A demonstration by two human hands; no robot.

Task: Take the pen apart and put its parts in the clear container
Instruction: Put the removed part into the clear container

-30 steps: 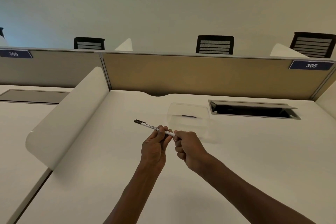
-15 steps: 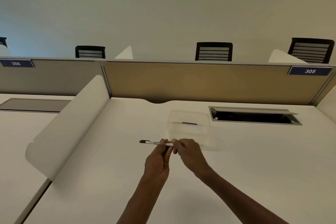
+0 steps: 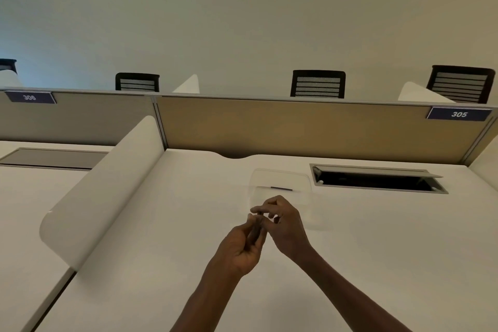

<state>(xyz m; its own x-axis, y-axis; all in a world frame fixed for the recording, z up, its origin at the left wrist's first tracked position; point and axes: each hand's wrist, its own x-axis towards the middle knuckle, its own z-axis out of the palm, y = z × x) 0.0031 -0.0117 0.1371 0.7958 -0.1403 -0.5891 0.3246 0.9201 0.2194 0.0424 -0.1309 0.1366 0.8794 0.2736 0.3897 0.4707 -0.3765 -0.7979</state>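
My two hands meet over the white desk, just in front of the clear container (image 3: 305,180). My left hand (image 3: 239,248) is curled around the pen (image 3: 255,229), which shows only as a dark, blurred strip between its fingers. My right hand (image 3: 285,226) pinches at the pen's upper end with thumb and forefinger. The rest of the pen is hidden by the fingers. A short dark pen part (image 3: 281,188) lies inside the container, near its far wall.
An open cable hatch (image 3: 377,180) is cut into the desk right of the container. A curved white divider (image 3: 102,191) stands on the left, and a tan partition (image 3: 296,129) runs along the back. Black chairs show behind it.
The pen stuck out to the left of my left hand before; now it is turned end-on and almost hidden. Both hands have moved closer to the container.
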